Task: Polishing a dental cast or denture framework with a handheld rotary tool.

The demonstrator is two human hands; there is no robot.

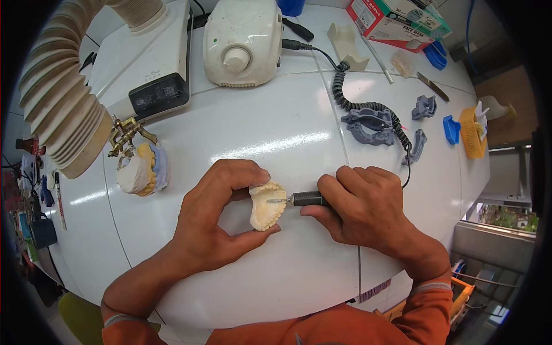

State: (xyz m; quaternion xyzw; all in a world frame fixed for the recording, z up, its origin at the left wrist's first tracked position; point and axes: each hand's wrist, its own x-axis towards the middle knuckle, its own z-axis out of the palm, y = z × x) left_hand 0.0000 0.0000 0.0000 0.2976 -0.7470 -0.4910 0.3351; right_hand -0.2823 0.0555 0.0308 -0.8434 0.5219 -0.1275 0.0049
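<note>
My left hand [215, 215] grips a cream dental cast [261, 210] by its two ends between thumb and fingers. My right hand [359, 204] is closed round a dark rotary handpiece [305, 199]. Its thin metal bur lies over or against the inner face of the cast; I cannot tell if it touches. A coiled black cord [362, 105] runs from the handpiece to a cream control box [240, 43]. Left of my hands, a mounted set of white, yellow and lilac casts [135, 174] sits with a brass articulator [125, 136].
A corrugated suction hose [63, 106] hangs over the left of the white table [287, 287], beside a white machine [138, 52]. Right are purple molded pieces [370, 135], a knife [432, 85], a yellow basket [475, 138], a blue tray [451, 129] and a mask box [391, 23].
</note>
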